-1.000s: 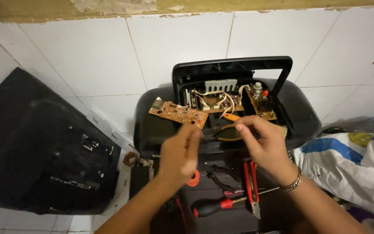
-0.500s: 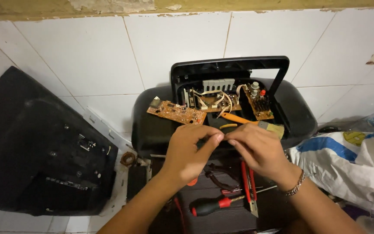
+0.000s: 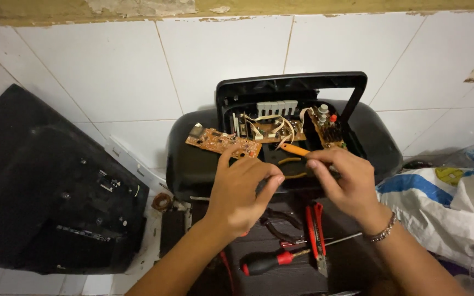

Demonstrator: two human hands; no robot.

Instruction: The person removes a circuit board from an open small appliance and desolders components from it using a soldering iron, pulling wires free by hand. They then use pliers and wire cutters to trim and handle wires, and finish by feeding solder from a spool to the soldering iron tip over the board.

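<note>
The black plastic portable radio with its carry handle (image 3: 281, 90) stands open against the white tiled wall (image 3: 111, 77), casing off; one brown circuit board (image 3: 221, 142) lies folded out on the body, others with pale wires remain seated inside. So the opening-up looks done, the inner work unfinished. The right hand (image 3: 346, 183) pinches an orange-handled tool (image 3: 294, 149) over the cavity; the left hand (image 3: 242, 192) has fingertips drawn together, what they nip I cannot tell. Below lie a red-and-black screwdriver (image 3: 267, 263) and red-handled pliers (image 3: 315, 225); a black rear cover (image 3: 39, 197) leans left.
</note>
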